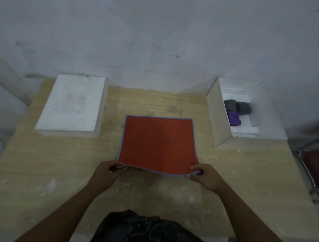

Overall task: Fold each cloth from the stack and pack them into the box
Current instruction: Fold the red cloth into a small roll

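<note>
My left hand [106,171] and right hand [204,177] pinch the orange cloth's [158,143] near corners; fingertips hide underneath; box [216,116] contents dim

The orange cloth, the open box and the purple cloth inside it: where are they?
orange cloth [158,142]: head view, middle of its flat face.
open box [214,113]: head view, its left outer wall.
purple cloth [233,118]: head view, its top.

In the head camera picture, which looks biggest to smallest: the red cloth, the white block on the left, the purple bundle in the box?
1. red cloth
2. white block, nearly as large; it lies farther away, so uncertain
3. purple bundle, clearly smallest
</note>
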{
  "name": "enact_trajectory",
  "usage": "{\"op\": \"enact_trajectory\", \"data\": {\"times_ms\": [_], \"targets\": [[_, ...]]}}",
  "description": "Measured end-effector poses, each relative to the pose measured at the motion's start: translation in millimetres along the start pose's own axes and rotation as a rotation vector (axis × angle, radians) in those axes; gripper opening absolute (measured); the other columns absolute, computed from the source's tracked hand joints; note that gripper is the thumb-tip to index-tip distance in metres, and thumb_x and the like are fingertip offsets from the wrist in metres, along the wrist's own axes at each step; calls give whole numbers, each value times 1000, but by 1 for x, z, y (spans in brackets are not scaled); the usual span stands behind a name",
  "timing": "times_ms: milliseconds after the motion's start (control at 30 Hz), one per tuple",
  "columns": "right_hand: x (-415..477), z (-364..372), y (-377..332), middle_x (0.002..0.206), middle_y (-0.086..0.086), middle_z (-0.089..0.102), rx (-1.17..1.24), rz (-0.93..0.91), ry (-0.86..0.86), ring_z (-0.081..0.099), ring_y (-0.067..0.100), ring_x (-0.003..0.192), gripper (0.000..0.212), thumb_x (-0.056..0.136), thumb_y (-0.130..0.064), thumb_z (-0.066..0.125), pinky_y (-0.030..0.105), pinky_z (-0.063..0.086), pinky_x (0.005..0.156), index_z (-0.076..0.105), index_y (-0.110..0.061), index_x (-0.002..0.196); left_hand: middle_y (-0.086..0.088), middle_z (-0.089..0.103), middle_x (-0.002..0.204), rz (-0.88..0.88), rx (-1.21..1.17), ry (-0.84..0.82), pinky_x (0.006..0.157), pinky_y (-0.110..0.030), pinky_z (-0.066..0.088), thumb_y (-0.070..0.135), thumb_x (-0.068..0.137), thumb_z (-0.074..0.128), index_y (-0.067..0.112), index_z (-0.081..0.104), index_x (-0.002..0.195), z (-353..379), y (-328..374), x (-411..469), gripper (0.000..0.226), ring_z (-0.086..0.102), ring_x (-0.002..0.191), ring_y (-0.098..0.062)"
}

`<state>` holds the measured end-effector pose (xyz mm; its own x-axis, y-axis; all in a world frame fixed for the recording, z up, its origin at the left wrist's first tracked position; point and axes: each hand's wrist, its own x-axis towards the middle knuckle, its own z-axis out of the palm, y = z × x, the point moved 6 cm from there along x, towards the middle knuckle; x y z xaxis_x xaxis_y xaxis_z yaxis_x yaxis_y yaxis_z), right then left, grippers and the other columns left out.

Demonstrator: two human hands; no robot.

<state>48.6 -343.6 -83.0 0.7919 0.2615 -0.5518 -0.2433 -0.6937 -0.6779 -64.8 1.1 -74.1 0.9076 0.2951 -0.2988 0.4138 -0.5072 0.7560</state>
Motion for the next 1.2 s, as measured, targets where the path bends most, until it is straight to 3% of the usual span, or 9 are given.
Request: {"op": "enact_trajectory", "data": {"times_ms": [133, 233, 433, 633, 733, 833, 900, 1033, 1200], "targets": [[-24, 7, 9, 79, -4, 67, -85, -23, -164, 59, 1, 65, 16, 80, -14, 74, 8, 45, 58, 72, -9, 95, 4, 55, 84, 2, -15, -5, 63, -16, 40, 22, 80, 75, 22, 65, 78, -4, -8, -21, 10, 56, 73, -7], [-35, 4, 14, 53, -9, 58, -30, 18, -211, 52, 3, 47, 7, 86, -10, 66, 17, 42, 54, 73, -8, 85, 15, 61, 104, -72, -193, -25, 75, -16, 47, 17, 78, 77, 17, 69, 98, -9, -13, -26, 22, 62, 85, 0], [-33, -14, 11, 75, -1, 62, 79, -32, -69, 57, 10, 67, 10, 88, -21, 65, 17, 44, 60, 73, -16, 91, -21, 73, 78, -61, -332, 16, 67, -32, 50, 20, 81, 74, 10, 75, 86, -9, 1, -20, 11, 65, 70, -19], [1, -24, -8, 84, -5, 70, 199, -166, 118, 63, -5, 70, 14, 91, -9, 59, 9, 47, 67, 70, -16, 96, 7, 75, 80, -62, -334, 81, 71, -18, 53, 19, 85, 70, 19, 75, 90, -9, 15, 26, 7, 69, 79, -13], [24, -27, -6, 79, -1, 73, 356, -86, 216, 67, 7, 69, 13, 91, -10, 59, 25, 52, 68, 69, -19, 92, 14, 73, 69, -117, -346, 122, 60, -9, 50, 23, 86, 68, 15, 74, 92, -8, 15, 49, 11, 67, 68, 0], [45, -30, -5, 83, 10, 74, 413, -35, 262, 68, 22, 73, 11, 92, -18, 60, 41, 54, 72, 70, -20, 91, 13, 73, 67, -168, -375, 145, 66, -21, 53, 24, 87, 67, 15, 73, 93, -10, 12, 70, 12, 68, 69, -5], [58, -33, -7, 70, -1, 72, 432, -2, 289, 63, 12, 62, 15, 93, -20, 59, 36, 52, 65, 70, -20, 84, -1, 74, 79, -180, -374, 149, 70, -28, 52, 23, 88, 66, 12, 72, 97, -10, 12, 85, 15, 67, 72, -12], [81, -40, -12, 49, -14, 61, 416, 34, 311, 50, -4, 42, 17, 94, -20, 56, 19, 41, 50, 67, -20, 82, -14, 71, 95, -180, -335, 166, 56, -8, 49, 17, 88, 66, 4, 69, 105, -9, 15, 115, 22, 64, 63, -1], [106, -46, -23, 46, -16, 59, 378, 34, 307, 49, -4, 40, 14, 95, -21, 54, 9, 38, 40, 66, -15, 90, -15, 68, 96, -240, -329, 146, 78, -33, 54, 18, 87, 67, 2, 64, 112, -7, 13, 141, 29, 65, 86, -27]]}}
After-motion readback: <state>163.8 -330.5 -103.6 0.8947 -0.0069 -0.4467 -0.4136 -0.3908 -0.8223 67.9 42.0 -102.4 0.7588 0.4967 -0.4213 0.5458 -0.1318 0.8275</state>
